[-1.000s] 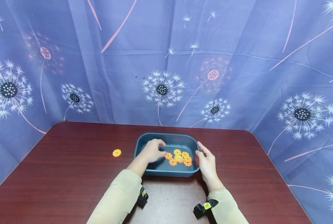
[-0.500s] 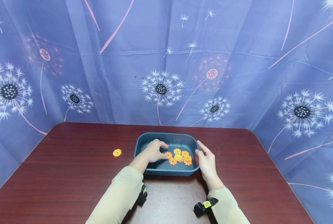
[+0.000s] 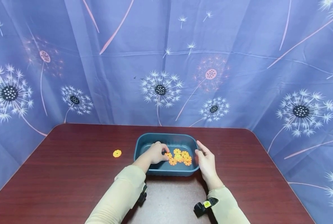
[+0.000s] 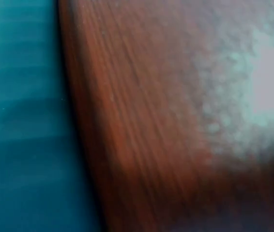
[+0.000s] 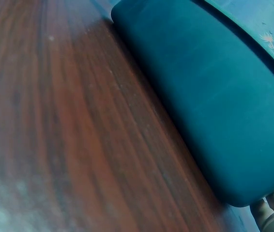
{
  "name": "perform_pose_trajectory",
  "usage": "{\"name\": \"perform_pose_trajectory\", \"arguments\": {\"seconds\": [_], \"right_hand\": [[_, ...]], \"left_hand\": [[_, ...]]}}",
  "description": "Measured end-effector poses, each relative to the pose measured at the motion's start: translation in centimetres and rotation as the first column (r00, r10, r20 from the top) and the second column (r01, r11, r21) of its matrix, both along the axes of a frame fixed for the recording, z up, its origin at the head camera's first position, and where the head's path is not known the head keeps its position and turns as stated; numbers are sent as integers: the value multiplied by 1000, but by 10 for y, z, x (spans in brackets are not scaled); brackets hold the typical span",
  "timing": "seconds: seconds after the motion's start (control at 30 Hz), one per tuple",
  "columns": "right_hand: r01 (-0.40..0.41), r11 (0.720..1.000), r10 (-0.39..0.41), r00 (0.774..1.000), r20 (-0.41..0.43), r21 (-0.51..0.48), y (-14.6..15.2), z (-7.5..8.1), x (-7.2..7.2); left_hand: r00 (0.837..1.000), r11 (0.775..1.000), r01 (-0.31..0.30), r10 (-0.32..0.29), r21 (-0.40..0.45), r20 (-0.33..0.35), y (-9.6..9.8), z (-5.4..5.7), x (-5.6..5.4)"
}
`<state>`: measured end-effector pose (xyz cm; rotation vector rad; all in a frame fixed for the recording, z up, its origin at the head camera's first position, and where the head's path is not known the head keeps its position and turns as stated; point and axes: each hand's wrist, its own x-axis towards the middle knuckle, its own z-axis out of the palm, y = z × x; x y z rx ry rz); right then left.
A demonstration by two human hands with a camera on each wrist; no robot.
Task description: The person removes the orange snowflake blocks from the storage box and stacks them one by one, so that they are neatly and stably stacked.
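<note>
A lone disc (image 3: 117, 153) lies on the tabletop (image 3: 71, 168). The left grip (image 3: 156, 153), the nearer, reaches rightward along the bin's (image 3: 169, 172) long axis; thumb and forefinger stand narrowly parted at the leftmost disc (image 3: 169, 155), hold uncertain. The cluster (image 3: 179, 158) beyond: flat, round, notched, orange-yellow. The right grip (image 3: 207, 162), fingers spread, touches the bin's right end.

Head view forward and down, close wrist views, shared tub (image 3: 169, 172)
</note>
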<state>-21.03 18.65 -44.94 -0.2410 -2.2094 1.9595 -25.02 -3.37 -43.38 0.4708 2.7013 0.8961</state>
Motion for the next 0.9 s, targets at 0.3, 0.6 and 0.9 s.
{"name": "perform_pose_trajectory", "arguments": {"seconds": [0.3,0.6,0.9], "right_hand": [[-13,1000,13,1000,14,0,0,2,1],[-11,1000,11,999,30,-4,0,2,2],[-7,1000,7,999,31,8,1,2,2]], "left_hand": [[1000,998,-3,2,66,9,0,2,1],[999,986,-20,14,163,36,3,4,4],[995,964,-56,33,258,95,2,6,6]]}}
